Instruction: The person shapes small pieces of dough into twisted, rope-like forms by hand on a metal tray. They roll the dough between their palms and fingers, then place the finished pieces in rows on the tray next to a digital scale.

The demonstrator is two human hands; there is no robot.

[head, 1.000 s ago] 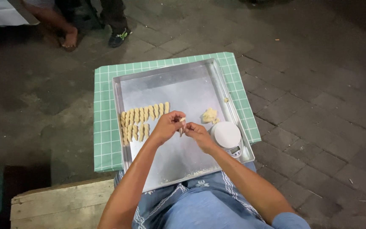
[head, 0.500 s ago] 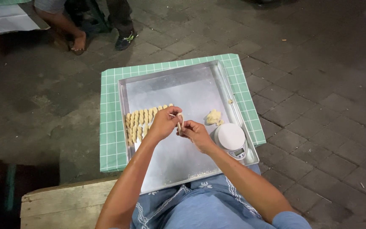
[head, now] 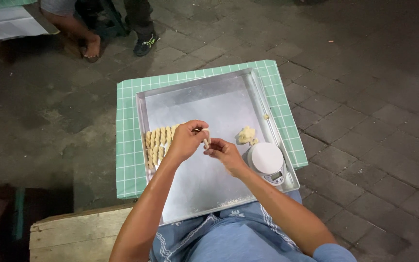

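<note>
A large metal tray [head: 204, 99] lies on a small table with a green checked cloth [head: 128, 145]. Over the tray's middle, my left hand [head: 186, 140] and my right hand [head: 223, 154] meet and pinch a small pale piece of dough [head: 205, 138] between their fingertips. Several shaped dough pieces [head: 157, 145] lie in rows at the tray's left edge, partly hidden behind my left hand. A lump of loose dough [head: 246, 135] sits at the tray's right, beside a small white kitchen scale [head: 266, 162].
A wooden bench [head: 76, 235] runs under me at the lower left. Another person's feet [head: 93, 48] and a dark shoe [head: 144, 45] rest on the paving at the top left, next to a white cloth-covered surface [head: 6, 26]. Dark paving stones surround the table.
My hands stay together on the dough piece, fingers shifting slightly. The view has drifted, so the tray sits a little further right and lower in frame.
</note>
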